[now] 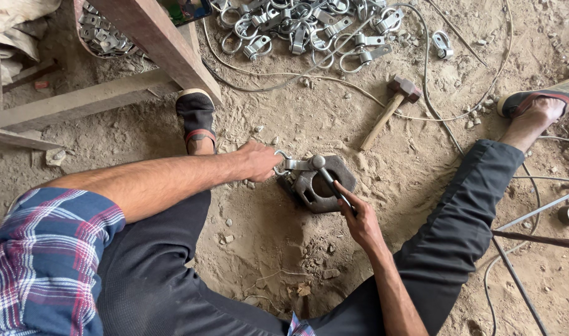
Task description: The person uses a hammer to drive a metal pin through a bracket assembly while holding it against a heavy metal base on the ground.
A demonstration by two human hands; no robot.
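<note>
Left hand [259, 160] gripped metal clamp [291, 164] on hexagonal iron block [319, 186]; right hand [358, 216] held small hammer [327, 175] over it.

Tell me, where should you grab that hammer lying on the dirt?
Probably by the wooden handle, near its lower free end. The hammer lies flat and slanted, with its heavy metal head up near the wire and its handle pointing down toward the person. Coming from above at the handle end looks easiest, since the dirt around it is bare there.
</note>
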